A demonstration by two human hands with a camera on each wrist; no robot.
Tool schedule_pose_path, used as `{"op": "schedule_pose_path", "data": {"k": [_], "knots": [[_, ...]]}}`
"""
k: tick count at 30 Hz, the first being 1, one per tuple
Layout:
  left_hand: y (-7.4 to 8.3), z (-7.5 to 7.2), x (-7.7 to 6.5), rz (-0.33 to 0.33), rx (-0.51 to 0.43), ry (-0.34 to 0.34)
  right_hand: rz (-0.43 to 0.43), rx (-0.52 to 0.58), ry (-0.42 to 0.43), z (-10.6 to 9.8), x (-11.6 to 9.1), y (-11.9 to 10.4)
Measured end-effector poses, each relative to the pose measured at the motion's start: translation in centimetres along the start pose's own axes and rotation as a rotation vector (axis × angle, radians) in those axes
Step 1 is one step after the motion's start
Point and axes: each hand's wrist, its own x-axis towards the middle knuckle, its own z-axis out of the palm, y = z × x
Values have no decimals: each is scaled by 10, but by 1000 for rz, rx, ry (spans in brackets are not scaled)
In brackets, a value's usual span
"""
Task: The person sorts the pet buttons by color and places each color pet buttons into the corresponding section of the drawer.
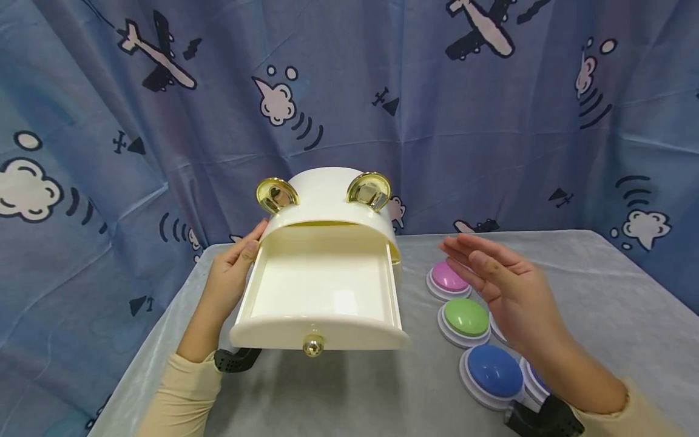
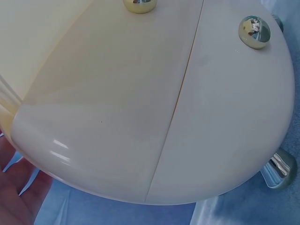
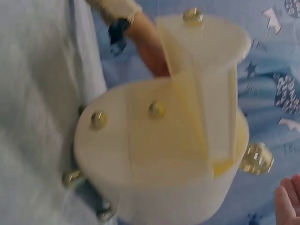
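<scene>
A glossy white alarm-clock-shaped drawer box with two gold bells stands at the middle of the head view. Its top drawer is pulled out toward me and has nothing in it; a gold knob sits on the drawer's front. My left hand holds the box's left side near the back, its thumb along the side and part of the fingers hidden. Off to the right, my right hand hovers above the round buttons with fingers straight, holding nothing. Lower drawer fronts with gold knobs show in the right wrist view.
Right of the box are round push buttons on white bases: pink, green and blue, with others partly behind my right hand. A grey cloth covers the table. A blue printed curtain hangs behind.
</scene>
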Motion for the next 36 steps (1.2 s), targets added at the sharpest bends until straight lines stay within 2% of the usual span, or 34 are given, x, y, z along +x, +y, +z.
{"op": "schedule_pose_path", "data": {"k": [4, 11, 15, 21, 25, 27, 32, 36], "knots": [[0, 0, -1, -5, 1, 2, 86, -27, 52, -19, 16, 5], [0, -3, -3, -13, 15, 17, 278, 66, 8, -49, 39, 18], [1, -3, -2, -1, 3, 19, 347, 52, 34, -62, 51, 26], [2, -2, -1, 8, -6, 13, 399, -110, 82, -75, 60, 41], [0, -1, -1, 7, -11, 15, 437, -173, 135, -78, 63, 46], [-1, 0, -1, 10, -16, 17, 467, -251, 149, -79, 64, 49], [0, 1, -1, 14, -19, 15, 522, -460, 133, -82, 65, 56], [-1, 2, -1, 8, -19, 15, 531, -502, 130, -84, 66, 64]]}}
